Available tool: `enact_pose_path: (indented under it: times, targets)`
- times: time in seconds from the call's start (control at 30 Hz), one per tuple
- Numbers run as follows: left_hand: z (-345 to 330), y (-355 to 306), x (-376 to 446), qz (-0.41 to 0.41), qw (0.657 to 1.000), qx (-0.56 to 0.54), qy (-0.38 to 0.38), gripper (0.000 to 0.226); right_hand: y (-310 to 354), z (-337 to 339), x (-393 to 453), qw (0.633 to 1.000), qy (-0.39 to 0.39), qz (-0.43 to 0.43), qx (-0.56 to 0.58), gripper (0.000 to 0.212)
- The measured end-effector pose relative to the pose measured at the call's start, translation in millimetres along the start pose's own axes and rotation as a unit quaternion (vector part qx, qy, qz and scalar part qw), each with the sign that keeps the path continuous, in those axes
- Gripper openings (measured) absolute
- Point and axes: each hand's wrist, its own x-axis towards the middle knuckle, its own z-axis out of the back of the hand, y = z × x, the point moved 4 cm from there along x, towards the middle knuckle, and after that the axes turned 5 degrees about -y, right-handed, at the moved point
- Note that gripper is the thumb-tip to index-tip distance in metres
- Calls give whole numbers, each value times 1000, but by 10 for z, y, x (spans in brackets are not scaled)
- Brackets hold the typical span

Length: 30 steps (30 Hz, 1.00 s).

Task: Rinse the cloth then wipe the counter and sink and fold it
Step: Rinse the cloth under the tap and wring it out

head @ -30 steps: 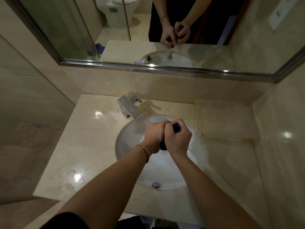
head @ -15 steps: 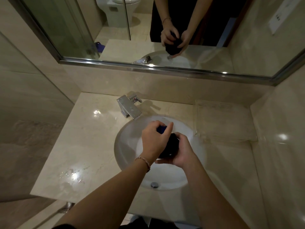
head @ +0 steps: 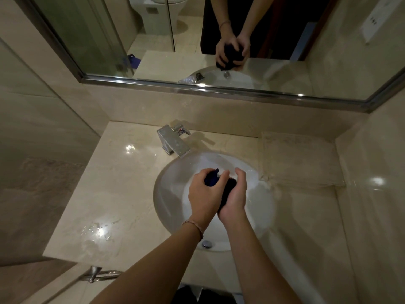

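Handle: shiny metal bar (head: 99,275), low down at the near edge, below the counter.
Drain: small round metal plug (head: 207,244) in the near part of the sink, just beside the left wrist.
Bracelet: thin band (head: 194,226) round the left wrist.
Cloth: dark blue, bunched up small (head: 228,189), squeezed between both hands, held up over the middle of the sink. One blue end pokes out past the left fingers.
Left hand: (head: 205,194) on the left side of the cloth, fingers curled round it, holding tight.
Right hand: (head: 235,199) on the right side, palm turned in, fingers bent over the top of the cloth, gripping it too.
Sink: white round bowl (head: 175,194) set into the counter, under the hands.
Counter: pale shiny stone (head: 109,194), wet spots on the left near part.
Tap: square silver one (head: 174,143) at the back left of the sink, well apart from the hands. Cannot tell whether water runs.
Mirror: big, with a metal frame (head: 219,89), on the far wall. Shows both hands wrapped round the dark cloth.
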Motion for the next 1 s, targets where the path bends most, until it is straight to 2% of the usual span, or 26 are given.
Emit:
enact_pose_path:
  times: [0.1, 0.17, 0.27, 0.37, 0.43, 0.47, 0.63, 0.73, 0.77, 0.87, 0.93, 1.0]
  targets:
    - [64, -35, 55, -9, 999, 40, -29, 21, -7, -35, -57, 998, 27, 8, -54, 72]
    - [105, -90, 114, -44, 995, 77, -38, 15, 18, 27, -99, 995, 32, 1, -98, 60]
    - [154, -149, 168, -176, 975, 130, -30, 15, 26, 173, -114, 986, 77, -68, -131, 45]
    - [98, -139, 119, -348, 926, 146, 2, 14, 42, 218, -132, 969, 155, -181, -68, 56]
    - [39, -141, 38, -403, 903, 148, 8, 13, 41, 153, -104, 964, 136, -228, -18, 64]
    - [20, -153, 9, -402, 905, 139, 0, 15, 22, 119, -80, 966, 110, -233, -1, 64]
    - [21, -234, -36, -312, 946, 78, -31, 27, -17, -22, -24, 993, 6, -117, 11, 34]
    - [57, -228, 46, -143, 989, 21, -30, 31, 78, -16, -79, 994, -77, 63, -49, 7]
    - [58, -224, 71, -74, 997, -22, -20, 33, 136, -40, -147, 982, -100, 134, -87, 13]
    - [48, -231, 126, 101, 984, -144, 11, 36, 266, -87, -333, 914, -128, 322, -211, 19]
    - [19, -238, 128, 200, 953, -223, 51, 30, 355, -121, -458, 847, -122, 433, -283, 17]
    - [-17, -271, 119, 254, 926, -257, 112, 17, 427, -158, -549, 777, -113, 531, -319, 14]
